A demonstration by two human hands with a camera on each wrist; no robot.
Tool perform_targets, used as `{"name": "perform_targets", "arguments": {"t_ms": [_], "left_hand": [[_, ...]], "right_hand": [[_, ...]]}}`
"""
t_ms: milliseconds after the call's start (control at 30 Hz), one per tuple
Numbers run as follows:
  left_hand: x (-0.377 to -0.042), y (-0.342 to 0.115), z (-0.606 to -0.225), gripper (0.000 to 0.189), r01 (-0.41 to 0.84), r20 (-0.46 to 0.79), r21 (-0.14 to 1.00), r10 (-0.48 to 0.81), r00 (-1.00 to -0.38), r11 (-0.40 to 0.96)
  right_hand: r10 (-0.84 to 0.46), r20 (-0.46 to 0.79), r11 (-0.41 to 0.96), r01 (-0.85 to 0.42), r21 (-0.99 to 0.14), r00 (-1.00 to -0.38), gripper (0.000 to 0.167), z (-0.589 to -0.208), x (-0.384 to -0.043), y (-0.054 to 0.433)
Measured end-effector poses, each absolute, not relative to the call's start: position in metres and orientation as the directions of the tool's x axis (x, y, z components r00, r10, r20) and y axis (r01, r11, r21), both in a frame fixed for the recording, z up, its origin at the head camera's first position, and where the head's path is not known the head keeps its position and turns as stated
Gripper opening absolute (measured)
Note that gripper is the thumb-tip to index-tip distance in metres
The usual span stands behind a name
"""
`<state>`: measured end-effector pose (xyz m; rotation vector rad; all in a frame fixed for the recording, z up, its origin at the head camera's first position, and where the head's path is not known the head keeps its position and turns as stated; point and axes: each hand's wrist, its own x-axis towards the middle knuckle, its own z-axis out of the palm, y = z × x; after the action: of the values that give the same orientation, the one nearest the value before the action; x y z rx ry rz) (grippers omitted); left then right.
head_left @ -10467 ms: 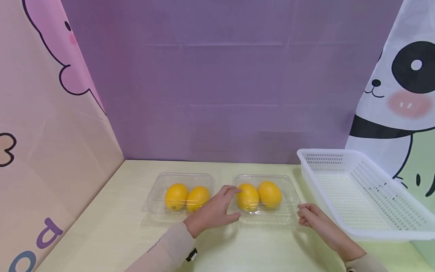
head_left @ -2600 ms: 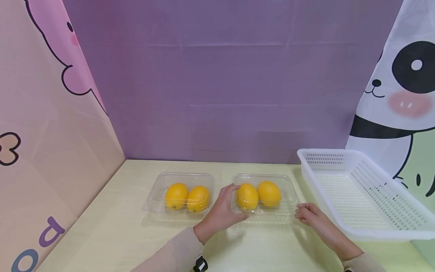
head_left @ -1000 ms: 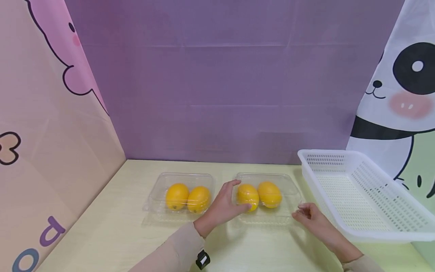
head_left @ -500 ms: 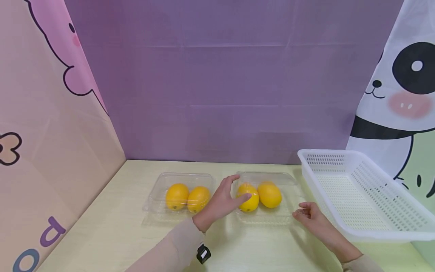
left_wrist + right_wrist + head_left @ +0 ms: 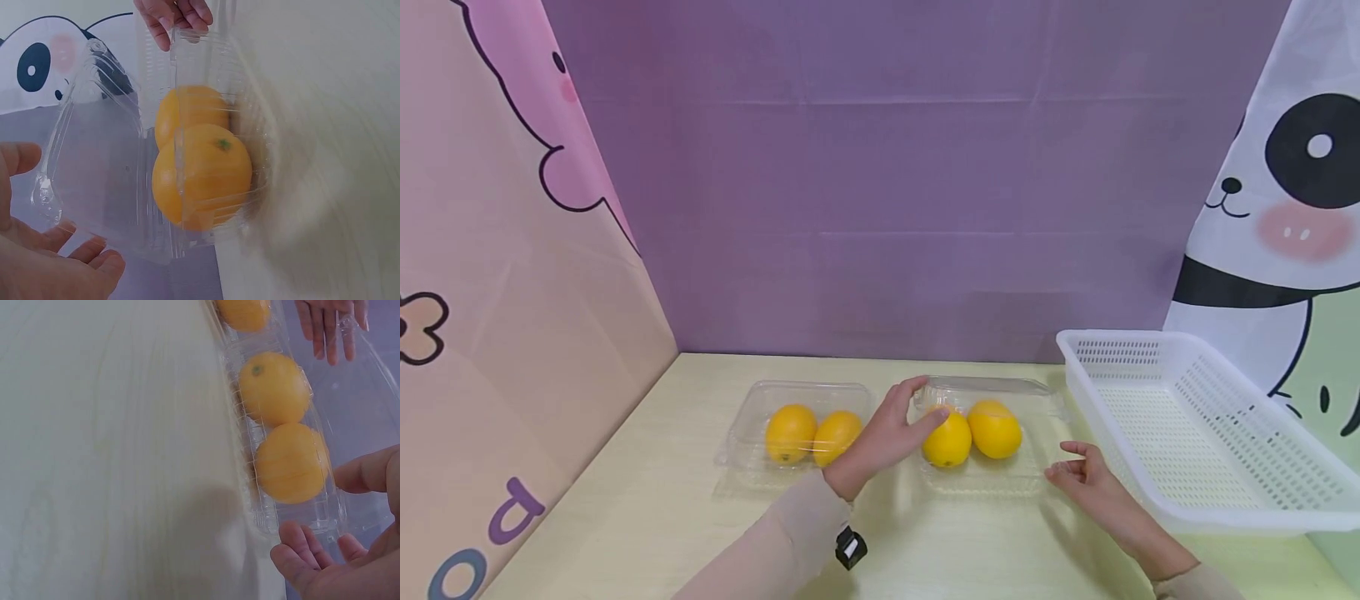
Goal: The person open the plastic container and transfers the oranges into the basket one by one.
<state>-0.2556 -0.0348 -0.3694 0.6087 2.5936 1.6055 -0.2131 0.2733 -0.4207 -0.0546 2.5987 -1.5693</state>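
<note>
Two oranges [image 5: 203,177] sit in the base of the right-hand clear plastic clamshell container [image 5: 1000,486]. Its clear lid [image 5: 94,162] is tilted up toward the back, hinged along the far side. My left hand [image 5: 891,427] is at the lid's left end, its fingers fairly straight along the plastic and its thumb [image 5: 22,156] apart from them by the lid's corner. At the base's right end, my right hand [image 5: 1097,492] pinches the corner with thumb and a bent finger, the index finger raised.
To the left stands a second clear container [image 5: 752,408], lid down, with two more oranges [image 5: 790,433] inside. A white perforated basket [image 5: 1187,417] sits on the right of the table [image 5: 647,500]. A purple backdrop [image 5: 880,208] hangs close behind.
The right container's lid has swung up and back off the oranges. My left hand has risen with it, thumb lifting. My right hand stays at the corner, index finger now raised.
</note>
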Motion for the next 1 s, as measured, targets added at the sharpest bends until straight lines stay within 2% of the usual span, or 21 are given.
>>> {"name": "perform_targets", "arguments": {"t_ms": [300,733,1000], "left_hand": [[-0.261,-0.035,-0.363,0.066,0.305,0.170,0.875,0.351,-0.921,0.376],[-0.268,-0.034,-0.351,0.066,0.222,0.088,0.898,0.339,-0.937,0.380],[-0.273,-0.035,-0.348,0.064,0.225,0.087,0.893,0.341,-0.936,0.390]], "right_hand": [[-0.082,-0.075,0.465,0.028,-0.885,-0.994,0.062,-0.420,-0.213,0.272],[-0.083,-0.074,0.467,0.027,-0.884,-0.994,0.064,-0.419,-0.212,0.273],[-0.075,-0.070,0.470,0.027,-0.882,-0.995,0.063,-0.421,-0.214,0.272]]}}
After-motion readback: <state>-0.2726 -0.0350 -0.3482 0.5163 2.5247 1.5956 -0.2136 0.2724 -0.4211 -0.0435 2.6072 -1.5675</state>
